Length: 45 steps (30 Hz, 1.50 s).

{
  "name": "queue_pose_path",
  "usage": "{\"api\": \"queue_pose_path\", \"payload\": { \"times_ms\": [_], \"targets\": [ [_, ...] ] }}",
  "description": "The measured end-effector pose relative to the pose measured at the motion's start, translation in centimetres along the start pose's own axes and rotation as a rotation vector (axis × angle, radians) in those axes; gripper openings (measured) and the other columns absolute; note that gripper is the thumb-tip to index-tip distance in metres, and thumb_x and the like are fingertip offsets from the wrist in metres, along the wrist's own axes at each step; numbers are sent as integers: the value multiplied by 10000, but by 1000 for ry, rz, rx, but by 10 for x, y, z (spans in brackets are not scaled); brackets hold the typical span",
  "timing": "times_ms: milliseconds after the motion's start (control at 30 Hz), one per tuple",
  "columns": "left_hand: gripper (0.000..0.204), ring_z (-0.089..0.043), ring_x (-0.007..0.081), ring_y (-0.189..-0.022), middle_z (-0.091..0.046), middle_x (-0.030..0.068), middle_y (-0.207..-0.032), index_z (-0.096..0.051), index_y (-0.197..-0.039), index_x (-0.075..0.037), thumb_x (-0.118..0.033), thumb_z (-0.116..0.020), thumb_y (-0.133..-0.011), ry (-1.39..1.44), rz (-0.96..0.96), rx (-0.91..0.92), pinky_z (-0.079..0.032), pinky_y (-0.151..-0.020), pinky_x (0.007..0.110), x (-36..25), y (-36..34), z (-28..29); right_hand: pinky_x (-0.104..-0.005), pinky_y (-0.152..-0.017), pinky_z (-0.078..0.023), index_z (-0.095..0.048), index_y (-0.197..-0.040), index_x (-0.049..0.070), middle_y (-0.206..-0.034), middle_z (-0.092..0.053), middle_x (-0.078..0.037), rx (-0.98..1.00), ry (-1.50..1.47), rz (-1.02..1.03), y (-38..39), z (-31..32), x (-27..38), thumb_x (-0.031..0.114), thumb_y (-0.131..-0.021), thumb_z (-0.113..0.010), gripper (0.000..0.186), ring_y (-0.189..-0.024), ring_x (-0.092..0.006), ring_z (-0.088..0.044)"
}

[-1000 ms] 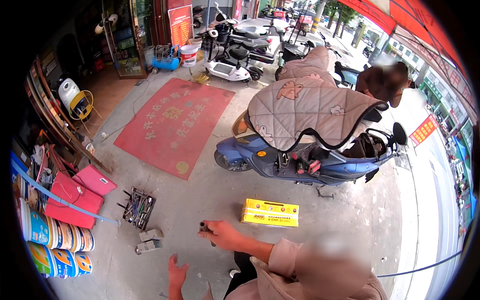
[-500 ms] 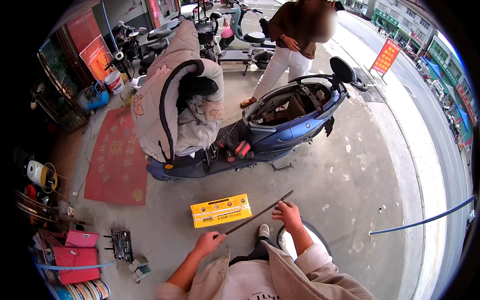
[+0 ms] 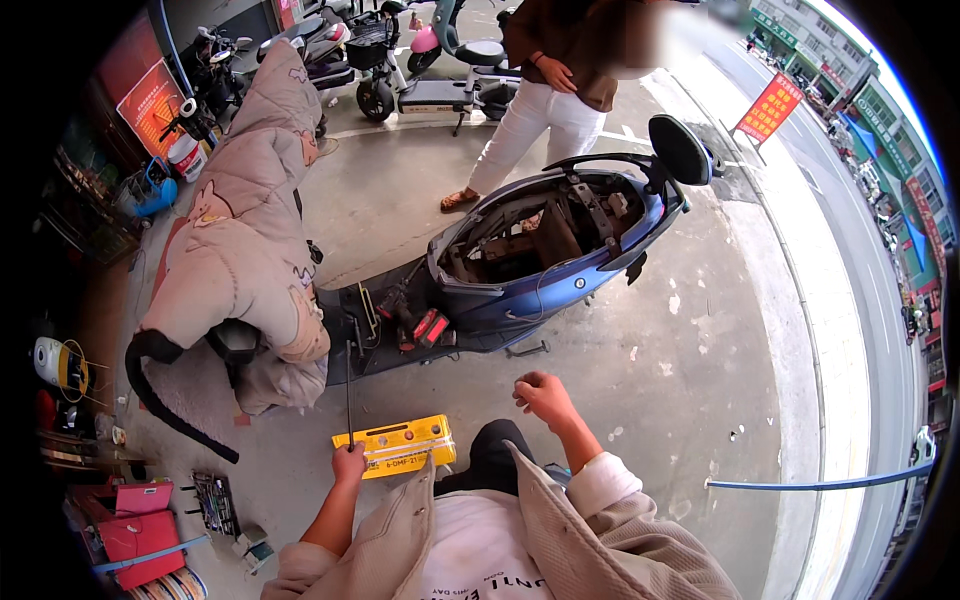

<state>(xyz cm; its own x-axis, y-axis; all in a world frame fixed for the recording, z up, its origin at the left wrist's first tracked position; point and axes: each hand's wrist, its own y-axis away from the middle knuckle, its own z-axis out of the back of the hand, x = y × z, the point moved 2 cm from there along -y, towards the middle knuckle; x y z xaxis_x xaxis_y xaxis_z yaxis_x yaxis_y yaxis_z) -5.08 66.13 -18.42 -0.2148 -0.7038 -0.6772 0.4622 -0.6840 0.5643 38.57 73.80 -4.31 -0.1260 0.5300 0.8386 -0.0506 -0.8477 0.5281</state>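
Observation:
My left hand [image 3: 349,461] is closed around one end of a thin dark metal rod [image 3: 349,390], which points away toward the scooter's footboard. Beside that hand, a yellow battery box [image 3: 424,436] with a pale strap lies on the ground. My right hand [image 3: 546,396] hangs over the ground to the right, fingers curled, with nothing visible in it. In front of me stands a blue scooter [image 3: 540,305], its seat off and the inner frame open. On its footboard lies a red and black cordless power tool [image 3: 428,328]. A quilted grey cover [image 3: 240,250] drapes over the scooter's front end.
Beyond the scooter stands a person in white trousers [image 3: 535,125]. Parked scooters [image 3: 435,95] line the back. Red boxes [image 3: 135,530] and a tool rack [image 3: 215,503] sit at lower left. A blue bar [image 3: 820,485] crosses at right, and a red sign [image 3: 768,110] stands near the road.
The rod has swung from slanting between my hands to pointing forward in my left hand. My right hand is now apart from it. The quilted cover has turned and swung nearer me.

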Motion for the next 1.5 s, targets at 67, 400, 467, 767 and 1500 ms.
{"api": "queue_pose_path", "payload": {
  "times_ms": [67,400,467,767,1500],
  "targets": [
    [226,-524,144,-456,-552,57,-574,-589,-794,3,-194,-633,-895,139,98,3,-423,-441,307,-18,-8,-24,-315,-663,-524,-644,-1008,-45,-854,-685,-126,5,136,27,-50,21,23,199,-845,-588,298,-776,-199,-665],
    [306,-635,385,-804,-664,183,-812,-606,-932,-17,-314,-640,-867,-346,97,-302,-478,-709,457,-87,-108,-141,-446,-944,-481,-546,-1129,-7,-1171,-587,-234,-9,1444,112,-467,93,64,113,-784,-609,371,-1132,-397,-548],
    [300,-632,391,-793,-661,185,-812,-594,-979,-34,-318,-616,-885,-431,96,-324,-482,-711,467,-89,-129,-158,-448,-916,-496,-484,-1186,9,-1230,-542,-197,33,1587,237,-513,93,25,142,-768,-664,474,-1152,-355,-532],
    [322,-590,410,-983,-640,211,-1023,-533,-1113,-20,-265,-586,-911,-620,28,-303,-458,-841,478,-71,-273,-218,-509,-1039,-363,-395,-1311,7,-1301,-483,-197,266,1689,487,-589,107,-7,324,-681,-795,811,-1239,-339,-456],
    [259,-611,170,-693,-616,85,-837,-571,-1072,-46,-125,-575,-826,132,781,-89,-471,-583,299,71,32,-208,-459,-927,-451,-412,-1212,6,-1118,-539,-198,260,1829,660,-566,75,-27,298,-587,-863,824,-1056,-370,-543]
  ]
}}
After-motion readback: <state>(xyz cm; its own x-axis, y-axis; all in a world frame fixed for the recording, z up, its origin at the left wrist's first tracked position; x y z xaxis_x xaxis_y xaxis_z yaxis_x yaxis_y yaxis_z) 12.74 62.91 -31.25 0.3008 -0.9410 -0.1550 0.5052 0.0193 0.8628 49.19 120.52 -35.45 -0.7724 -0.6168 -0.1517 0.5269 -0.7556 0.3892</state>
